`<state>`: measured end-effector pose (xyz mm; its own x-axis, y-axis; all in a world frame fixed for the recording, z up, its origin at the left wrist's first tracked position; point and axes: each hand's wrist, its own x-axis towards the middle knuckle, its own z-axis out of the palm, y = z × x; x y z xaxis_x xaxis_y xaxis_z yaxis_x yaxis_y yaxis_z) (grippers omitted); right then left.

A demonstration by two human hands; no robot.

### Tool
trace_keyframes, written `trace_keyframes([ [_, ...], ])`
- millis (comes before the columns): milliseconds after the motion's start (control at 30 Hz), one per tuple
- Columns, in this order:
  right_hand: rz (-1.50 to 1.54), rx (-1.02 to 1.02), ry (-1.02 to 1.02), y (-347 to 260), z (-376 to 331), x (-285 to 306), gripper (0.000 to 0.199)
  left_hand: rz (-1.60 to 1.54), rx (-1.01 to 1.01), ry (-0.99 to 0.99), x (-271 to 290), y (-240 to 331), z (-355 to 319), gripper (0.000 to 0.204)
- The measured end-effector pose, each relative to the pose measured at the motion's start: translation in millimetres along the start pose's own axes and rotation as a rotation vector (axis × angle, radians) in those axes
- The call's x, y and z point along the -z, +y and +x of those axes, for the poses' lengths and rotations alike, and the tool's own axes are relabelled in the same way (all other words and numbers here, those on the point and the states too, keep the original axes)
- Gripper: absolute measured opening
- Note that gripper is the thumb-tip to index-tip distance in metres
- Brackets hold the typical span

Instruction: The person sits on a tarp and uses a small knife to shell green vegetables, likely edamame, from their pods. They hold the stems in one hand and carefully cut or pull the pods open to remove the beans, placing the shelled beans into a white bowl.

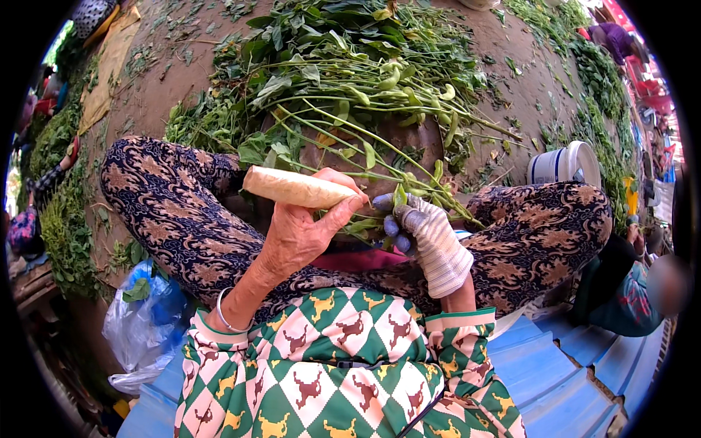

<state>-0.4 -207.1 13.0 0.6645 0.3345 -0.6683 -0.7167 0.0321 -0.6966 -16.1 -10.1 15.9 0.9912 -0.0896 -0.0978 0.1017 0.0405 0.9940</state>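
Beside the bean plants [387, 93], the left hand [299, 230] gripped a pale roll [292, 187], droppable if loosened; the right hand [436, 237] pinched a leaf [399, 196].

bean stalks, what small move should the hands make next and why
Perhaps the gloved right hand should reach forward to the nearest pod: its fingers are already close to the bean stalks, while the left hand is occupied gripping a pale cylinder.
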Motion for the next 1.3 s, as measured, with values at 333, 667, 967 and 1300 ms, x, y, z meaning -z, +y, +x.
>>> trace_keyframes([
  [333,-0.063,0.037,0.002,-1.5,3.4,-6.2,0.030,1.059,-0.685,-0.398,3.3,29.6,48.1,0.019],
  [667,-0.199,0.320,-0.242,-45.8,-36.8,24.2,0.044,0.905,-0.573,-0.451,56.8,70.2,46.4,0.024],
  [967,0.650,0.524,-0.240,-45.8,1.9,84.2,0.025,0.664,-0.231,0.115,203.1,101.2,34.9,0.034],
  [1300,-0.478,0.471,0.716,-41.9,56.4,52.5,0.022,-0.204,-0.275,0.317,446.7,101.5,61.6,0.038],
])
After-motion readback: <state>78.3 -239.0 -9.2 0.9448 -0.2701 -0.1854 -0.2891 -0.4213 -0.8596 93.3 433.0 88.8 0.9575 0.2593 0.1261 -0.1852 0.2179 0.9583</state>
